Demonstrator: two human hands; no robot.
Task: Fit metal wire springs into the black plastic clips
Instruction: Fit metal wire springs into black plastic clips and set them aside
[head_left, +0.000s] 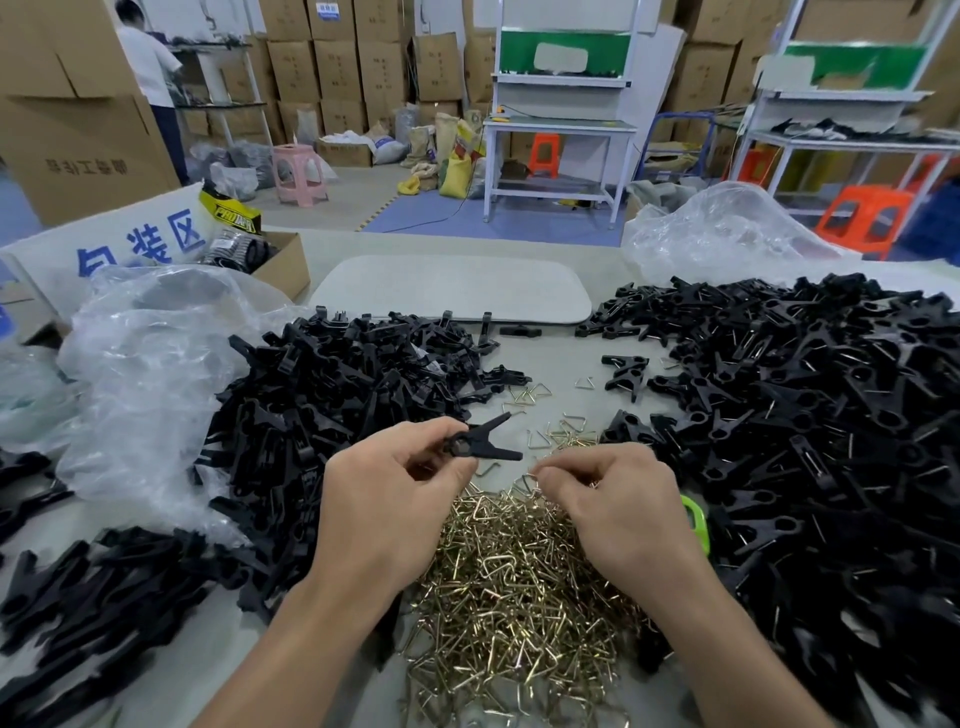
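A white sign (130, 244) at 10 o'clock bears 3 blue characters, the last 2 reading 装区; the first is partly cut off by a clear plastic bag (150, 364). Beside it a yellow-and-black pack (228, 213) carries lettering that starts "PRO", the rest too small to read. A cardboard box (83, 166) at 9 o'clock has dark printed characters I cannot make out.

On the desk (561, 358) lie 3 heaps of black clips: 1 at 10 o'clock (353, 384), 1 at 8 o'clock (104, 587), and the largest at 3 o'clock (805, 405), where thin wires show among the clips. 1 spring heap (519, 597) of brassy bent wire sits at 6 o'clock, with loose springs scattered toward the centre.

The left hand (395, 499) pinches 1 black clip (480, 441) by its pivot end, above the spring heap, its 2 legs spread toward 2 o'clock. The right hand (618, 504), fingers curled, pinches what looks like 1 wire spring (531, 475) between thumb and forefinger at the top of the heap, just beside the clip.
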